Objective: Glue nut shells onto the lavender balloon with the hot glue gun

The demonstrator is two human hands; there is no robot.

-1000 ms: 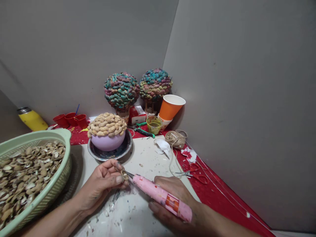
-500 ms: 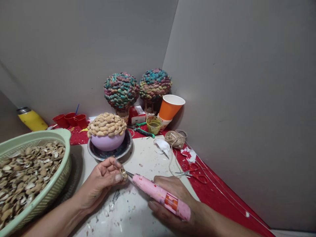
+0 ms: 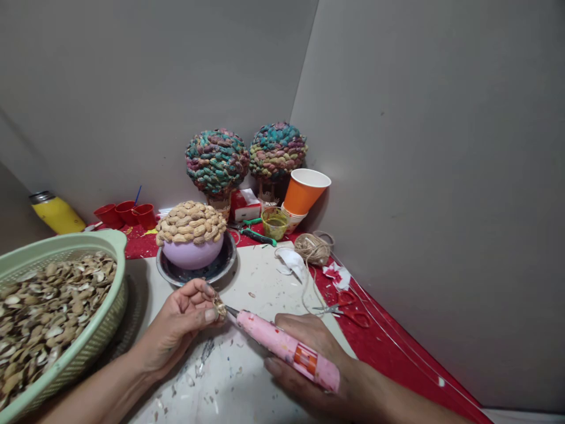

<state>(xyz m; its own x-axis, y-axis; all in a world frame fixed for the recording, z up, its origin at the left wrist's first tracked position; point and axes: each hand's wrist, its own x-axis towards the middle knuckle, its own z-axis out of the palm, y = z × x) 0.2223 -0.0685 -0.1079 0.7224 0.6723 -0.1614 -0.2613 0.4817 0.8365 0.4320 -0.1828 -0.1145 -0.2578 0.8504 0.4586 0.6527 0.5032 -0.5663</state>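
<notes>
Near the bowl [image 3: 216, 271], the left hand [image 3: 176, 330] pinches the shell [image 3: 219, 307], likely light, stiff and brittle, best held by its edges, away from the tip of the gun [image 3: 282, 346] gripped by the right hand [image 3: 324, 347].

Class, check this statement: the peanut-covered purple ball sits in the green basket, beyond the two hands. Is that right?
Not quite: the head view shows the peanut-covered purple ball sitting in a dark metal bowl, beyond the two hands.
</notes>
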